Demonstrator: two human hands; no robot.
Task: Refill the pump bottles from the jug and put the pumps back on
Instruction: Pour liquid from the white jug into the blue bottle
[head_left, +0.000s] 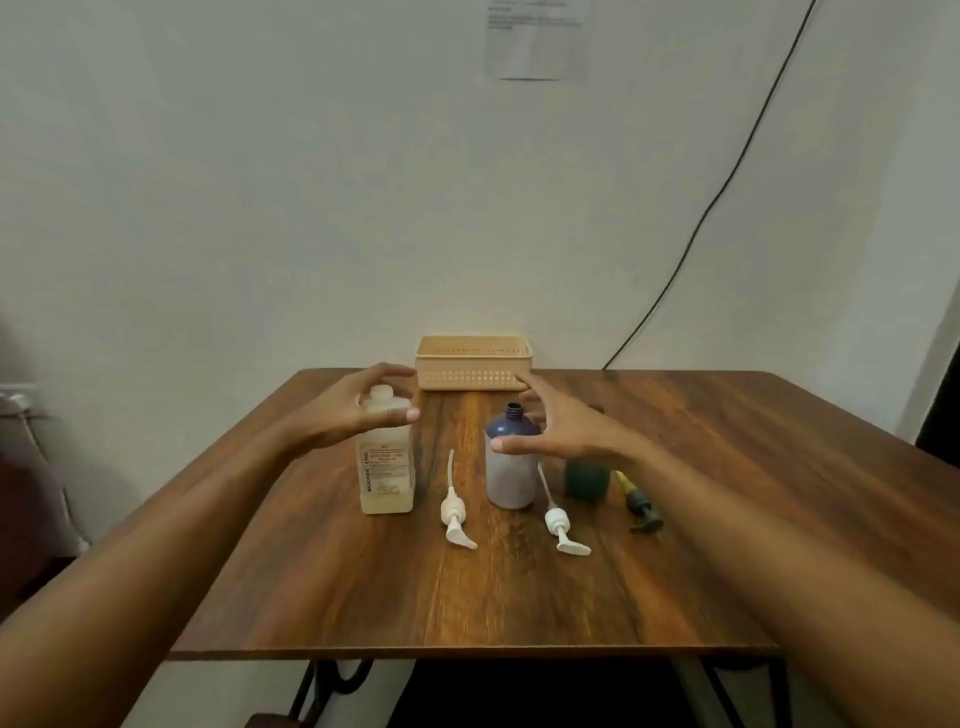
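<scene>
A translucent capped jug with a printed label stands on the wooden table. My left hand hovers open around its shoulder, fingers curled, not clearly touching. A dark blue bottle with a bare neck stands right of it. My right hand is spread open beside and behind its top. A green bottle is partly hidden behind my right wrist. Two white pumps and a dark green pump lie on the table.
A beige perforated basket stands at the table's far edge against the wall. A black cable runs down the wall at the right. The table's near edge is close to me.
</scene>
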